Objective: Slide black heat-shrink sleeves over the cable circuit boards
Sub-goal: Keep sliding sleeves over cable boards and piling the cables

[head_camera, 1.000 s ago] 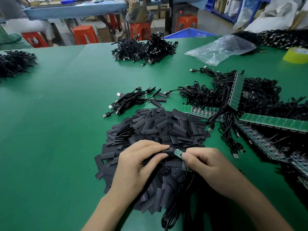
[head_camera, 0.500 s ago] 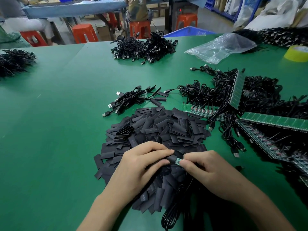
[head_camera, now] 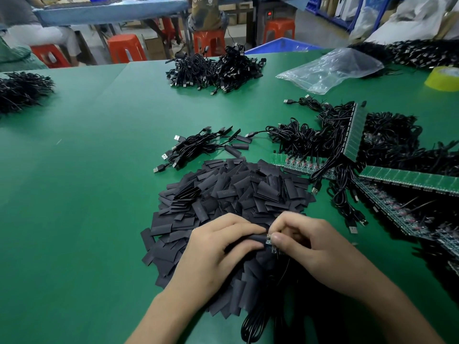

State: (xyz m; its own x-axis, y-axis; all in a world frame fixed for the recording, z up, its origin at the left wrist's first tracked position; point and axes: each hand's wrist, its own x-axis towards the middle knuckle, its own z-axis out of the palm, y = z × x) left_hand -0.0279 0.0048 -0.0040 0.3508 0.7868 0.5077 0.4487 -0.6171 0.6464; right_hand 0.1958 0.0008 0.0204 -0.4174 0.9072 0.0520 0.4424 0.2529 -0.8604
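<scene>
Over the near edge of the sleeve pile (head_camera: pixel 236 192), the left hand (head_camera: pixel 218 252) is pinching one black sleeve (head_camera: pixel 250 237) in its grip while the right hand (head_camera: pixel 308 247) is pinching a small circuit board (head_camera: pixel 269 242) at the sleeve's mouth, the board showing only partly covered. Just beyond the pile a few sleeved cables (head_camera: pixel 198 147) are lying finished on the green bench (head_camera: pixel 87 194), and to the pile's right long panels of bare boards (head_camera: pixel 409 180) are waiting, most of the job by my reckoning. Far behind the pile, bundled cables (head_camera: pixel 213 70) and a clear plastic bag (head_camera: pixel 330 68) are sitting well apart, obstructing nothing.
</scene>
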